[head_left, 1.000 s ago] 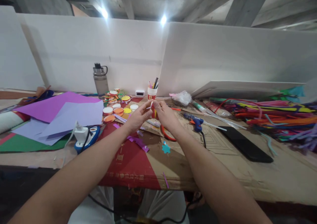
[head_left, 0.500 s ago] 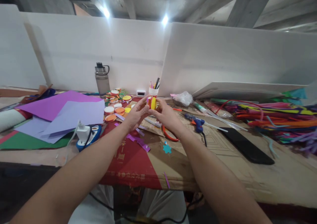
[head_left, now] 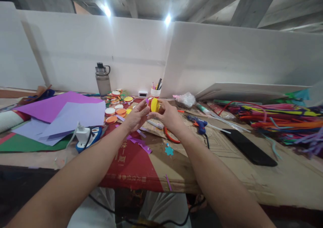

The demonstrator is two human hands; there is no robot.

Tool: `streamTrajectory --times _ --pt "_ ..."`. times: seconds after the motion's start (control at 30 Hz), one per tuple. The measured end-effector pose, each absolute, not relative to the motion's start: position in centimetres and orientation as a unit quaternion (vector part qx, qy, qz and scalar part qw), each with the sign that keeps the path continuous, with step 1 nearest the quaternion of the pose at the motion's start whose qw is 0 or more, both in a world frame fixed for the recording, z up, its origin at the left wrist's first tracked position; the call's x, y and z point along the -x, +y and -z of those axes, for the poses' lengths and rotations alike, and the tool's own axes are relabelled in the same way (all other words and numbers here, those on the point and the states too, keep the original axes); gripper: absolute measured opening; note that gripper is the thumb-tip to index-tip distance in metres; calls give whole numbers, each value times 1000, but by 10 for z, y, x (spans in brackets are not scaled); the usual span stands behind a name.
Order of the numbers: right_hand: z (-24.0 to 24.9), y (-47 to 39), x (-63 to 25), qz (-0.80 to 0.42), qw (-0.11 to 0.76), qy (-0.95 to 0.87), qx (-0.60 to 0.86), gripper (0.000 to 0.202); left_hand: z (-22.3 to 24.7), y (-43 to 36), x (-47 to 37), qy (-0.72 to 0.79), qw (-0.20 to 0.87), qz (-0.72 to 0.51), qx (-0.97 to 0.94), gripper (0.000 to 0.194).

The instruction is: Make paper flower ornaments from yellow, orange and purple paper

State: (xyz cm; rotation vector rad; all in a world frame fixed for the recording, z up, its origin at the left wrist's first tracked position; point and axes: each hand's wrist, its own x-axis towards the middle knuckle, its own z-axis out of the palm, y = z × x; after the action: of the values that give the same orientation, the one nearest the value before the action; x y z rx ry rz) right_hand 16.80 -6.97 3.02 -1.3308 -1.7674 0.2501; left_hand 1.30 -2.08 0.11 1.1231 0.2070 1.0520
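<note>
Between my hands, above the cardboard, is a small round disc point(head_left: 155, 105) with a yellow face and a red and white edge. My right hand point(head_left: 169, 115) grips its right side, fingers bent behind it and thumb below. My left hand point(head_left: 137, 117) is closed at its left side, where a bit of purple shows at the fingertips. Beneath the hands lie scissors with a red-orange handle point(head_left: 171, 136) and a white stick point(head_left: 154, 124). Nearer to me are a teal paper flower point(head_left: 169, 150) and purple paper strips point(head_left: 140, 144).
Similar orange, white and yellow discs point(head_left: 121, 112) lie left of the hands. Purple sheets point(head_left: 73, 120) and a power strip point(head_left: 89, 139) are further left. To the right are a blue glue gun point(head_left: 201, 125), a black phone point(head_left: 248, 147) and pipe cleaners point(head_left: 285, 117). A bottle point(head_left: 103, 81) stands behind.
The disc has turned so more of its yellow face shows. The right fingers have shifted around its edge. My view has moved slightly; the table things stay put.
</note>
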Motion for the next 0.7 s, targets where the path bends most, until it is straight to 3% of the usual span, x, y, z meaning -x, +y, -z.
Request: streamTrajectory --times 0.7 --pt "-26 -67 -168 -89 428 -701 563 59 -2 -23 -12 99 677 -463 -563 58"
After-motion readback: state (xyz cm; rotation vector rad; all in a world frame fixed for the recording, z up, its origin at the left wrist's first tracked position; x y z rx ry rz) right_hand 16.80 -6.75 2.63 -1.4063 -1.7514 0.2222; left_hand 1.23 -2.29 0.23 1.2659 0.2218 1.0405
